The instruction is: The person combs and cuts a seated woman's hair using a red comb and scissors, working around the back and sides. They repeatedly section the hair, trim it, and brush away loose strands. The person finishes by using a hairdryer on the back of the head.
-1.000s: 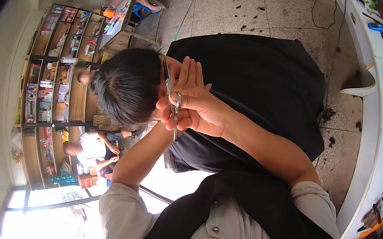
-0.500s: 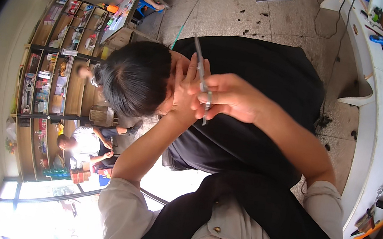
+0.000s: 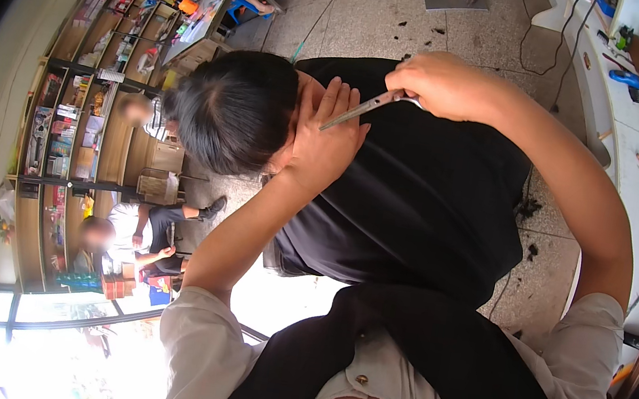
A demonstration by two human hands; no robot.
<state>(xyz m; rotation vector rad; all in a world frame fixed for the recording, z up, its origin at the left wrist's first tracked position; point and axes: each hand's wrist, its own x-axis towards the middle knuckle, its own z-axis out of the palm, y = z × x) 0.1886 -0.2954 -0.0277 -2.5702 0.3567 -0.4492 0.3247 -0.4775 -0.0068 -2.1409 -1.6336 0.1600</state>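
A seated person's dark-haired head [image 3: 230, 109] is tilted over in front of me, with a black cape [image 3: 435, 187] spread from the neck down. My left hand [image 3: 326, 142] rests against the neck below the hair, fingers stretched out. Above and to the right of it, my right hand [image 3: 441, 88] is closed around the handles of metal scissors [image 3: 360, 111]. Their blades look closed and point down-left across the left hand's fingers. Whether the tip touches that hand, I cannot tell.
Along the right runs a white counter [image 3: 630, 141] with a blue brush [image 3: 626, 78], combs and other tools. Dark hair clippings [image 3: 529, 208] lie on the floor [image 3: 378, 12]. Cables hang at the upper right. Shelves [image 3: 73, 124] and another seated person [image 3: 139, 235] are at the left.
My right hand has moved up and right, away from the left hand. The scissors have swung from near-upright to pointing down-left. My left hand stays at the neck.
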